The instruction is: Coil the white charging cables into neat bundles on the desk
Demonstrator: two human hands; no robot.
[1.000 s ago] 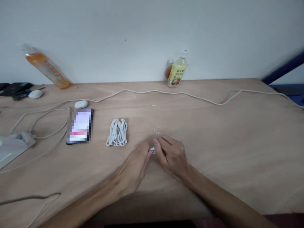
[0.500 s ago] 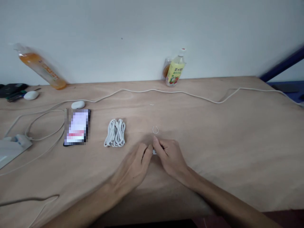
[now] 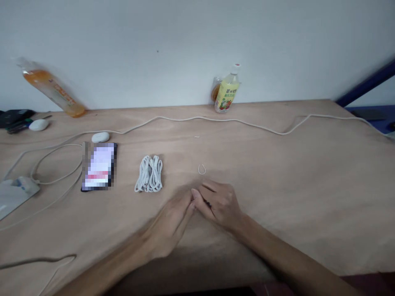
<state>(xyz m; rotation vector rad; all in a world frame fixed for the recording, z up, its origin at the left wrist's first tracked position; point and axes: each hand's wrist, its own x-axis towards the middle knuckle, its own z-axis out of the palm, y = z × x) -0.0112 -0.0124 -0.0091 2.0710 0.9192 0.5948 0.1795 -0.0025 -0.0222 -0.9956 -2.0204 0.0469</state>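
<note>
A plain, pale grey-blue wall with 1 small dark speck stands behind the light brown table. Beyond its right end, 1 dark blue bar slants upward. The light is soft and muted.

Bundled cable and loop white — tabletop tan — wall pale grey.

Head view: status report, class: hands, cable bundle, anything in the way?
Left hand and right hand touching, grip contents mostly hidden. Cable bundle coiled on table, left of hands. Small white loop just beyond them, perhaps in the way.
</note>
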